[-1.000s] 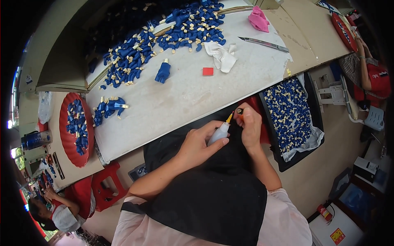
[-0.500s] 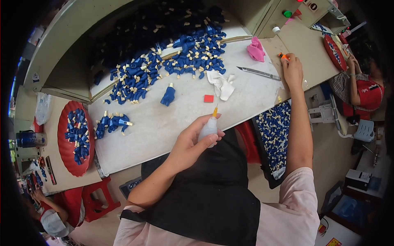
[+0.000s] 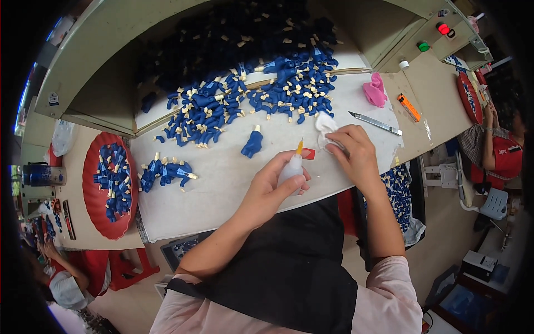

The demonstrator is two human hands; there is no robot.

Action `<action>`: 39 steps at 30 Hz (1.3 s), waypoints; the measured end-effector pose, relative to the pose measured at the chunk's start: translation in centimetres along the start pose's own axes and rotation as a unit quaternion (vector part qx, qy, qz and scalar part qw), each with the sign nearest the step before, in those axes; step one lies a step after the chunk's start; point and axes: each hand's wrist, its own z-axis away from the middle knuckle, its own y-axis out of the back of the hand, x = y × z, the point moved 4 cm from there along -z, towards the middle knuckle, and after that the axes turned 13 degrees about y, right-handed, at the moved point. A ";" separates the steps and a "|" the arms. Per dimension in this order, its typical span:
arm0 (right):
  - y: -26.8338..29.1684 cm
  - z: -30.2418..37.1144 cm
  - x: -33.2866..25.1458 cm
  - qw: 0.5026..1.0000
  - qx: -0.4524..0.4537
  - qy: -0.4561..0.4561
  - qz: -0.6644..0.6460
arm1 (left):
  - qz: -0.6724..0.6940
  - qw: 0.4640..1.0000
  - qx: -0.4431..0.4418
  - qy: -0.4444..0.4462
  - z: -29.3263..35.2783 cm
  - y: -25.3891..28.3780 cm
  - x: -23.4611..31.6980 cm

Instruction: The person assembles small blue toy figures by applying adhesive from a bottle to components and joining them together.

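Observation:
A small translucent squeeze bottle (image 3: pixel 289 171) with a yellow needle tip points upward, my left hand (image 3: pixel 272 186) wrapped round it above the bench's front edge. My right hand (image 3: pixel 355 151) has its thumb and fingers closed on a crumpled white cloth or tissue (image 3: pixel 324 123). Between the two hands lies a small red square piece (image 3: pixel 308 154), partly behind the bottle's tip. A single blue moulded part (image 3: pixel 252 142) with a cream end rests on the white bench top (image 3: pixel 222 195), farther left. A utility knife (image 3: pixel 375 123) lies beyond my right hand.
Blue parts are heaped (image 3: pixel 206 108) under the hood at the back. More fill a red scalloped tray (image 3: pixel 89 195) at left and a dark tray (image 3: pixel 396 192) below the bench at right. A pink cloth (image 3: pixel 375 90) and an orange box (image 3: pixel 409 108) lie at right. Co-workers sit at both sides.
My right hand has left the orange box, which now lies uncovered, and moved left onto the white cloth. The left hand still holds the bottle. The whole view has shifted slightly.

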 end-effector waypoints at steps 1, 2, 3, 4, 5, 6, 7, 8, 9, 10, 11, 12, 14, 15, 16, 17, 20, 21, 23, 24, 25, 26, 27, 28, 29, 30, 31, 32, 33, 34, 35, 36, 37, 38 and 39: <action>0.3 0.3 0.4 0.997 0.044 -0.049 -0.033 | 0.002 1.000 0.002 -0.001 0.1 0.1 0.0; 0.4 0.6 0.6 0.989 0.084 -0.098 -0.067 | -0.005 1.000 0.003 0.000 0.1 0.1 -0.2; 0.7 0.8 0.5 0.960 0.119 -0.174 -0.184 | -0.012 1.000 0.005 0.002 0.1 0.2 -0.3; 0.5 0.6 -0.2 0.960 0.115 -0.174 -0.187 | -0.009 1.000 0.008 0.003 0.1 0.2 -0.4; 0.0 0.5 -0.8 0.897 0.169 -0.222 -0.344 | -0.028 1.000 0.005 -0.001 0.2 0.1 -0.3; -0.8 0.5 -1.4 0.803 0.218 -0.262 -0.488 | -0.046 0.999 0.001 -0.005 0.3 0.0 -0.3; -1.6 0.4 -2.0 0.781 0.209 -0.275 -0.520 | -0.045 0.999 0.000 -0.002 0.4 0.0 -0.6; -2.0 0.2 -2.4 0.780 0.210 -0.277 -0.520 | -0.074 0.997 0.015 -0.009 0.5 0.1 -0.6; -2.6 0.0 -2.9 0.754 0.188 -0.272 -0.568 | -0.103 0.994 0.030 -0.016 0.7 0.2 -0.7; -3.0 -0.2 -3.4 0.725 0.165 -0.265 -0.614 | -0.103 0.994 0.029 -0.013 0.8 0.4 -0.6; -3.1 -0.1 -3.3 0.743 0.149 -0.260 -0.599 | -0.147 0.988 0.040 -0.023 1.0 0.6 -0.5; -3.2 -0.2 -3.3 0.741 0.147 -0.262 -0.600 | -0.190 0.980 0.051 -0.033 1.1 0.9 -0.4; -2.8 -0.6 -3.9 0.767 0.125 -0.215 -0.592 | -0.218 0.973 0.060 -0.047 1.4 1.2 -0.4; -2.8 -0.6 -4.1 0.766 0.123 -0.218 -0.592 | -0.247 0.965 0.068 -0.063 1.6 1.3 -0.4; -2.7 -0.7 -4.2 0.772 0.126 -0.214 -0.585 | -0.244 0.965 0.068 -0.061 1.7 1.5 -0.4; -2.6 -0.8 -4.3 0.778 0.130 -0.209 -0.578 | -0.250 0.963 0.067 -0.068 1.7 1.7 -0.3; -2.3 -0.9 -4.4 0.759 0.196 -0.230 -0.576 | -0.249 0.964 0.061 -0.072 1.8 2.0 0.0; -2.2 -0.9 -4.3 0.760 0.194 -0.231 -0.576 | -0.244 0.966 0.055 -0.069 1.8 2.0 0.1; -1.1 -0.1 -2.9 0.722 0.292 -0.282 -0.560 | -0.229 0.970 0.048 -0.061 1.9 2.4 -0.1; -0.6 0.2 -2.5 0.723 0.291 -0.282 -0.560 | -0.216 0.974 0.041 -0.053 2.0 2.6 -0.2; 0.4 0.8 -1.8 0.796 0.290 -0.287 -0.447 | -0.215 0.974 0.041 -0.054 2.1 2.7 -0.2; 1.3 1.5 -1.2 0.855 0.284 -0.286 -0.326 | -0.184 0.981 0.033 -0.052 2.1 2.7 -0.3; 1.6 2.1 -0.5 0.856 0.281 -0.284 -0.328 | -0.153 0.987 0.027 -0.050 2.1 2.7 -0.4; 2.2 2.7 0.2 0.904 0.229 -0.307 -0.188 | -0.150 0.987 0.031 -0.051 2.1 2.8 -0.5; 2.5 3.0 0.5 0.930 0.173 -0.322 -0.042 | -0.125 0.991 0.019 -0.044 2.0 2.8 -0.6; 2.3 3.0 0.5 0.931 0.171 -0.320 -0.044 | -0.100 0.994 0.007 -0.037 2.0 2.8 -0.7; 2.3 2.5 0.2 0.953 0.127 -0.274 0.036 | -0.099 0.994 0.010 -0.038 2.0 2.9 -0.6; 2.2 2.2 -0.1 0.964 0.081 -0.225 0.117 | -0.056 0.998 -0.011 -0.013 1.9 2.8 -0.8; 2.1 1.6 -0.9 0.970 0.097 -0.185 0.123 | -0.012 0.999 -0.032 0.011 1.8 2.7 -0.9; 1.7 1.5 -1.4 0.970 0.096 -0.184 0.122 | -0.012 0.999 -0.031 0.011 1.7 2.7 -0.8; 1.2 1.5 -2.1 0.974 0.137 -0.178 0.010 | 0.005 0.999 -0.048 0.019 1.6 2.7 -0.9; 0.8 1.5 -2.8 0.964 0.178 -0.172 -0.101 | 0.019 0.997 -0.068 0.029 1.6 2.5 -0.9; 0.0 0.7 -3.8 0.948 0.158 -0.187 -0.201 | 0.019 0.997 -0.070 0.031 1.6 2.4 -0.9; -1.1 -0.2 -4.9 0.922 0.136 -0.200 -0.301 | 0.024 0.997 -0.068 0.034 1.6 2.5 -1.1; -1.8 -0.5 -5.4 0.922 0.137 -0.203 -0.300 | 0.029 0.996 -0.068 0.038 1.6 2.5 -1.2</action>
